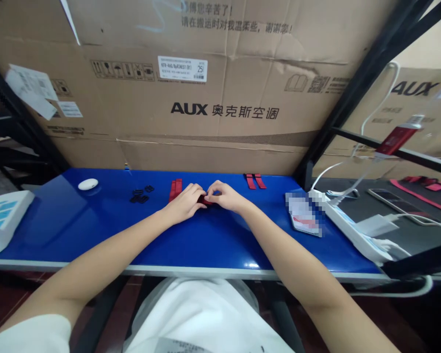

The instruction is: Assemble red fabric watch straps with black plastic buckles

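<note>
Near the middle of the blue table (106,230), my left hand (185,202) and my right hand (223,195) meet over a small piece of red strap (207,200) with something dark at it. Both hands are closed on it, with the fingers covering most of the piece. Just left of my left hand lie red straps (175,189), partly hidden by that hand. Farther left is a loose group of small black buckles (139,196). Two red straps with black ends (255,181) lie at the back edge, to the right of my right hand.
A white oval object (88,184) sits at the back left, and a white device (7,220) at the left edge. On the right lie a phone-like object (304,215) and a white power strip (349,225) with cables. A large cardboard box (206,137) stands behind the table.
</note>
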Available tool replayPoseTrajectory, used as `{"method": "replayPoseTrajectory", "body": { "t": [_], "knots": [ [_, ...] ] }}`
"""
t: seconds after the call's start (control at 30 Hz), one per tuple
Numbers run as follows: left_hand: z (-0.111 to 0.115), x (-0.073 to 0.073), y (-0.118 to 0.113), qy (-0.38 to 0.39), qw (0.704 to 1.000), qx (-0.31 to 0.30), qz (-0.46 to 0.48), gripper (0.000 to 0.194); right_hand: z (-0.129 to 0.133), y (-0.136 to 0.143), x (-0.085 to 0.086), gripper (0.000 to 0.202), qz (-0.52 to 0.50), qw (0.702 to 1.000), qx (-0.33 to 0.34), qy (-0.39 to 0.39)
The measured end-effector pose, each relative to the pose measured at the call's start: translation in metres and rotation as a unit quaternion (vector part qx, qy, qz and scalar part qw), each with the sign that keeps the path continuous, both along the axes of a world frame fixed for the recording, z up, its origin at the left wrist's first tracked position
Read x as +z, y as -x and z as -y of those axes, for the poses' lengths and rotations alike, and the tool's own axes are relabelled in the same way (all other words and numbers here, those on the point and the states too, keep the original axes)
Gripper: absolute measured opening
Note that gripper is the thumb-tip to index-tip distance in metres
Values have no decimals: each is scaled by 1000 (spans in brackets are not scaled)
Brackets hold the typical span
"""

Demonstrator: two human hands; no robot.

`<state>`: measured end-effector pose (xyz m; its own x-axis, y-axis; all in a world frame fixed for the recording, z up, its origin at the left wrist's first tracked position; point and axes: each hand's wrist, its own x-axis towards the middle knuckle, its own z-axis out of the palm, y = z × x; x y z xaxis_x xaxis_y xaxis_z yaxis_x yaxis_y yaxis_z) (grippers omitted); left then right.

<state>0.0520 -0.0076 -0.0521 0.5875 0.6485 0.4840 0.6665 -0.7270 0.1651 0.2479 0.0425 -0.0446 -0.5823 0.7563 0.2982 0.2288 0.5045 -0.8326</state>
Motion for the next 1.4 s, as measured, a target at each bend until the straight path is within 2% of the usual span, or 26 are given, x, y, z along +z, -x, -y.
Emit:
{"method": "replayPoseTrajectory", "body": {
  "t": [0.1,0.23,0.47,0.53,0.63,0.77,0.83,0.97,1.07,1.2,1.3,1.4],
  "knots": [
    [-2,1,5,12,999,-9,34,27,2,-5,3,13,-102,991,49,71],
    [-3,5,7,57,994,-23,94,27,3,-7,4,18,-197,957,107,185],
    [0,10,5,195,961,-29,192,28,0,-6,-1,24,-273,924,117,242],
    [1,12,6,205,959,-34,195,28,0,-7,-2,25,-284,917,129,250],
    [3,14,6,152,977,-15,150,28,-1,-11,-3,25,-217,932,134,258],
    [2,11,8,91,992,-26,77,27,-1,-15,-1,27,-51,971,122,199],
    [0,7,9,85,994,-29,60,26,-1,-18,1,25,-61,973,123,185],
    [-4,3,12,120,988,-9,101,29,-2,-22,5,26,-175,951,123,223],
    [-3,3,6,165,973,-20,159,32,0,-19,8,28,-233,931,124,253],
    [5,2,-15,234,948,-31,213,31,5,-7,14,32,-299,915,104,249],
    [14,6,-25,348,901,-47,257,32,5,-4,19,31,-350,907,42,230],
    [21,24,-13,476,841,-84,242,30,-2,-15,27,30,-400,888,-19,227]
  ]
}}
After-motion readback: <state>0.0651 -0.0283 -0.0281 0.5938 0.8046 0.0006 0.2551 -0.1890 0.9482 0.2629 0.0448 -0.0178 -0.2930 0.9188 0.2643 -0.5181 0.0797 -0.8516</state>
